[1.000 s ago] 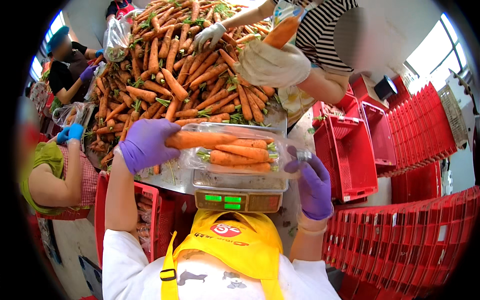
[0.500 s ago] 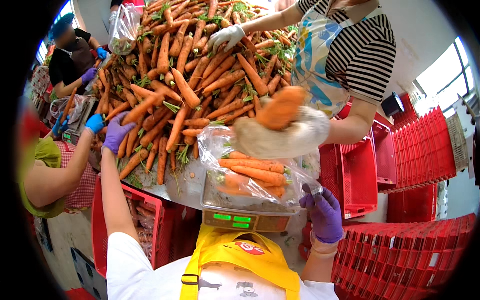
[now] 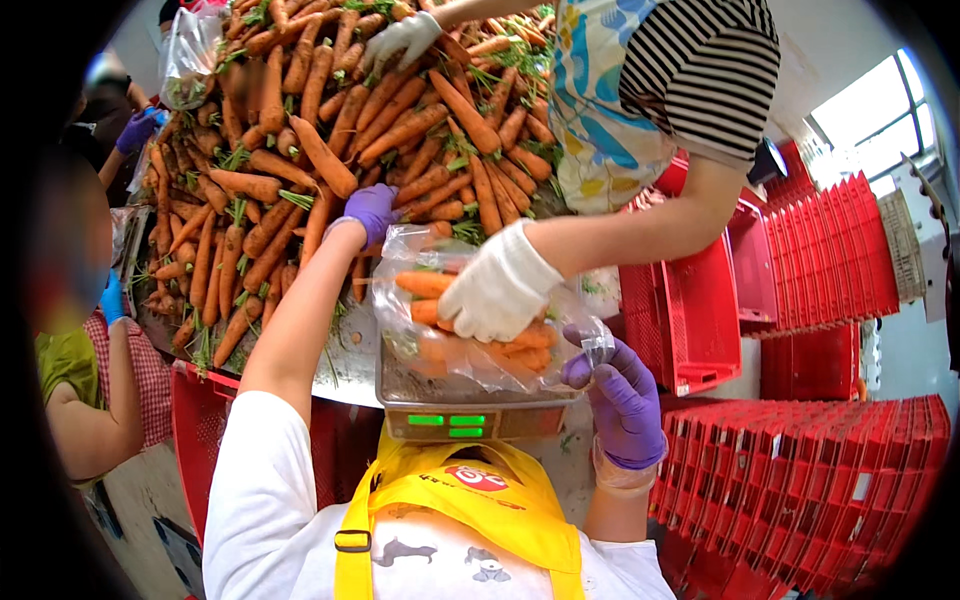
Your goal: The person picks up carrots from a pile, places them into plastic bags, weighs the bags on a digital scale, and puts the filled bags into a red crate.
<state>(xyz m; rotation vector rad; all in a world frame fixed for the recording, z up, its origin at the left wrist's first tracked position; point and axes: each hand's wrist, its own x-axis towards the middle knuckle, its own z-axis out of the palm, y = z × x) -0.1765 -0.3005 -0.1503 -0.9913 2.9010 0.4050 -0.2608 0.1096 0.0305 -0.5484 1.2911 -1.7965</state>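
My right hand [image 3: 628, 402], in a purple glove, pinches the near right edge of a clear plastic bag [image 3: 408, 318]. The bag lies on a weighing scale [image 3: 470, 424] with green lit digits and has several carrots [image 3: 425, 284] inside. A co-worker's white-gloved hand [image 3: 495, 290] reaches in over those carrots. My left hand [image 3: 370, 213], also purple-gloved, is at the near side of the carrot pile [image 3: 400, 130], by the bag's far left edge. Its fingertips are hidden, so its grip is unclear. The co-worker's other white glove [image 3: 402, 42] rests on the pile.
Red crates [image 3: 700, 320] stand at the right, and nested stacks of red crates [image 3: 800, 480] fill the lower right. Another red crate [image 3: 200, 430] sits below the table at left. A second person's arm [image 3: 95, 425] is at the left rim. Another plastic bag [image 3: 190, 60] lies far left.
My left hand has moved right across the pile toward the bag. The co-worker's near hand has brought carrots down into the bag. My right hand keeps hold of the bag edge.
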